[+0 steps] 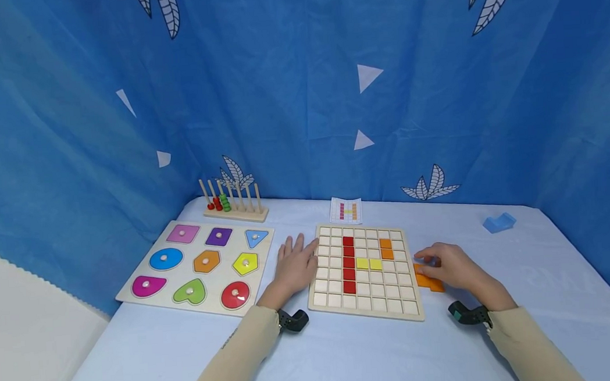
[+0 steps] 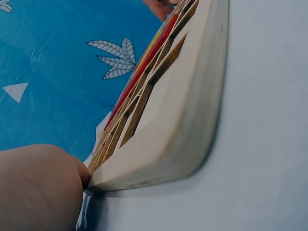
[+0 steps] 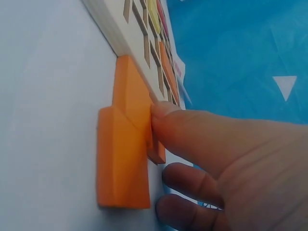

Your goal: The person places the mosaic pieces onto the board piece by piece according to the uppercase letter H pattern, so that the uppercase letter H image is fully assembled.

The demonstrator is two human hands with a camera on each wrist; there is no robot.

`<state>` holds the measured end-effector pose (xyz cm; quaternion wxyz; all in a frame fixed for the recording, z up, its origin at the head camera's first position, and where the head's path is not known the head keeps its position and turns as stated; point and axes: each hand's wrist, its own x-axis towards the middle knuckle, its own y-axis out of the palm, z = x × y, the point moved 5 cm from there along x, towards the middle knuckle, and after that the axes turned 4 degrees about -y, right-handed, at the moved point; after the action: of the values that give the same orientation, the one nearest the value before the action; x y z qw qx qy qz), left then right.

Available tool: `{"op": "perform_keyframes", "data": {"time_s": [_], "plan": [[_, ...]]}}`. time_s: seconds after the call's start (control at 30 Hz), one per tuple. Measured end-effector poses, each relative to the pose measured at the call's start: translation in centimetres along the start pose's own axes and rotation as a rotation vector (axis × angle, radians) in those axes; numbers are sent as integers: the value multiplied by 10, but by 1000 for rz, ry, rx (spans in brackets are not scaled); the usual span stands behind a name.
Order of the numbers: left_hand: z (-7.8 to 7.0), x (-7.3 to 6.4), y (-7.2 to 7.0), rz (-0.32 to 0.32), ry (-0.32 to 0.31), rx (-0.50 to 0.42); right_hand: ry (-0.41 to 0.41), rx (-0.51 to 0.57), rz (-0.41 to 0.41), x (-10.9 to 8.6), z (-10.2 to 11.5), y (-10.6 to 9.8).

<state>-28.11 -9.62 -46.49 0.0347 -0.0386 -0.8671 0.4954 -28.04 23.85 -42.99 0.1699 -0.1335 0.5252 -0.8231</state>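
A wooden grid board (image 1: 367,313) lies on the table with a column of red tiles (image 1: 348,263), two yellow tiles (image 1: 369,263) and two orange squares (image 1: 386,248) in its cells. My left hand (image 1: 294,268) rests at the board's left edge, fingers spread and index fingertip on the rim. Beside the right edge, my right hand (image 1: 448,265) pinches at a small group of loose orange tiles (image 1: 430,282). Its thumb (image 3: 166,115) presses against one of these orange tiles (image 3: 130,91) in the right wrist view; the index fingertip is hidden there.
A pattern card (image 1: 345,210) lies behind the board. Left of it is a knobbed shape puzzle (image 1: 212,306), with a wooden peg bead counter (image 1: 240,213) behind. A blue piece (image 1: 499,223) lies at the far right, before the blue curtain (image 1: 299,97).
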Motion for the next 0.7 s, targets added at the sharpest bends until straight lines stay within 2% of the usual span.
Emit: {"op": "perform_keyframes", "data": {"time_s": [0.27, 0.7], "plan": [[-1, 0, -2, 0, 4, -7, 37, 17, -11, 1, -3, 2], [-2, -1, -1, 4, 1, -11, 10, -7, -11, 1, -3, 3]]}}
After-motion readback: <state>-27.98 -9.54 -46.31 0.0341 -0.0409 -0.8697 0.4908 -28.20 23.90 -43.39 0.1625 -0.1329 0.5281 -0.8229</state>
